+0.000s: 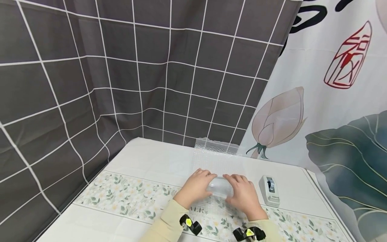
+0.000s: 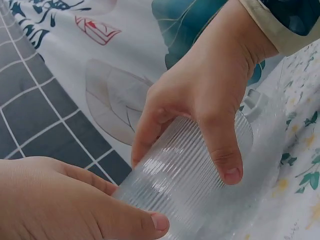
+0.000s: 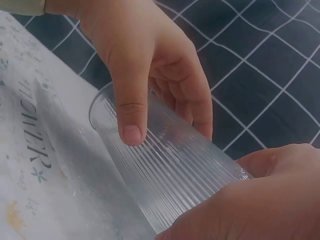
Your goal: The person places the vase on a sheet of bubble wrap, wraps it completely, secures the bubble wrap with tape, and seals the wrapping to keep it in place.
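Note:
A clear ribbed drinking glass (image 1: 220, 187) lies on its side between both hands over a sheet of bubble wrap (image 1: 216, 161). My left hand (image 1: 196, 188) grips one end, thumb on the near side and fingers reaching over the far side. At the other end my right hand (image 1: 244, 195) holds it the same way. In the left wrist view the ribbed wall of the glass (image 2: 175, 160) shows between the two thumbs. The right wrist view shows the round rim of the glass (image 3: 95, 107) beside the left thumb.
A white tape dispenser (image 1: 269, 193) stands to the right of the right hand. The white table has a floral runner (image 1: 127, 196) across it. The wrap's far end curls up near the dark grid curtain (image 1: 181, 84); a printed cloth (image 1: 302, 111) hangs at the right.

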`<state>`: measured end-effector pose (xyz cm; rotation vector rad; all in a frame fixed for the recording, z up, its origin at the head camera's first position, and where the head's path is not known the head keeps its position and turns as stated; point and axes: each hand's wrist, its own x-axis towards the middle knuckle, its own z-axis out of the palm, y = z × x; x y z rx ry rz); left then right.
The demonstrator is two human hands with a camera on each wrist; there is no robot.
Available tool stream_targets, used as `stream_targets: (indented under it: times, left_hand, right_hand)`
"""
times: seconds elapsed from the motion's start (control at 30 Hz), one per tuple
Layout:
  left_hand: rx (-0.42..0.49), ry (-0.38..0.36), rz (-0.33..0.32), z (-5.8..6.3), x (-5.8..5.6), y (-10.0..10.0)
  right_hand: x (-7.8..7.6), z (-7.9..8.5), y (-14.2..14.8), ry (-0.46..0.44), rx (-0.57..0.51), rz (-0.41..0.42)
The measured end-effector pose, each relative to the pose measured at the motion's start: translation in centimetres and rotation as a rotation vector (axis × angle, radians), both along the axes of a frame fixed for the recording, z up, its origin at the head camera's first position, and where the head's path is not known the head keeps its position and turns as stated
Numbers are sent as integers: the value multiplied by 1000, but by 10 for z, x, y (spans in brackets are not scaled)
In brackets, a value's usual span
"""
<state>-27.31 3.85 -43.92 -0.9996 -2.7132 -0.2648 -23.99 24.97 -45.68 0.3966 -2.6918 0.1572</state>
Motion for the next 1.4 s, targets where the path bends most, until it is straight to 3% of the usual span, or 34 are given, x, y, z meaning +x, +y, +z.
stream_targets:
  times: [0.33,0.57,0.83,0.97,1.17,1.4]
  left_hand:
    - [-31,9,5,-17,2,10]
    - [-140,-10,13,-26,9,10]
    - [-238,-69,76,-23,16,15]
    - [-261,-81,109,-20,20,18]
    - [-231,-124,101,-18,22,19]
    - [-219,-62,60,-16,21,14]
  right_hand:
    - [-1,-8,3,24,-11,45]
    - [-2,-6,2,-4,10,44]
    - [2,0,0,-78,38,37]
    - [7,7,-2,-181,17,19]
    - [12,14,-6,-337,-10,-27]
    - [14,11,-10,-313,16,-60]
